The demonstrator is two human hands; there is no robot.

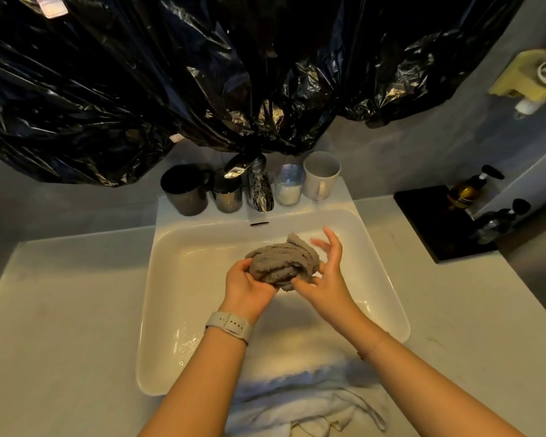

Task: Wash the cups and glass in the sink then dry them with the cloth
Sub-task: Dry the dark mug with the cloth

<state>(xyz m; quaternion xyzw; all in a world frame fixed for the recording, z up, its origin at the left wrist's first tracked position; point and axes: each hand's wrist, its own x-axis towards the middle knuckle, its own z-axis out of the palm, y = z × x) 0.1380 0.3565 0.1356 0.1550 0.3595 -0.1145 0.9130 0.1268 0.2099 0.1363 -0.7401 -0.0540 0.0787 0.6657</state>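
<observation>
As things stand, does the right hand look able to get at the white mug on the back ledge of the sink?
Probably yes. The right hand is open, only resting against the grey cloth that the left hand grips. The white mug stands beyond it, right of the faucet, with nothing between; the glass stands beside it.

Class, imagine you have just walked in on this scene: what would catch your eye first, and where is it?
First, the crumpled grey cloth bunched between the left hand and right hand, above the white rectangular sink. Next, the shiny black plastic sheeting hanging across the top. Then the row behind the basin: dark metal mug, chrome tap, clear glass, white mug.
</observation>
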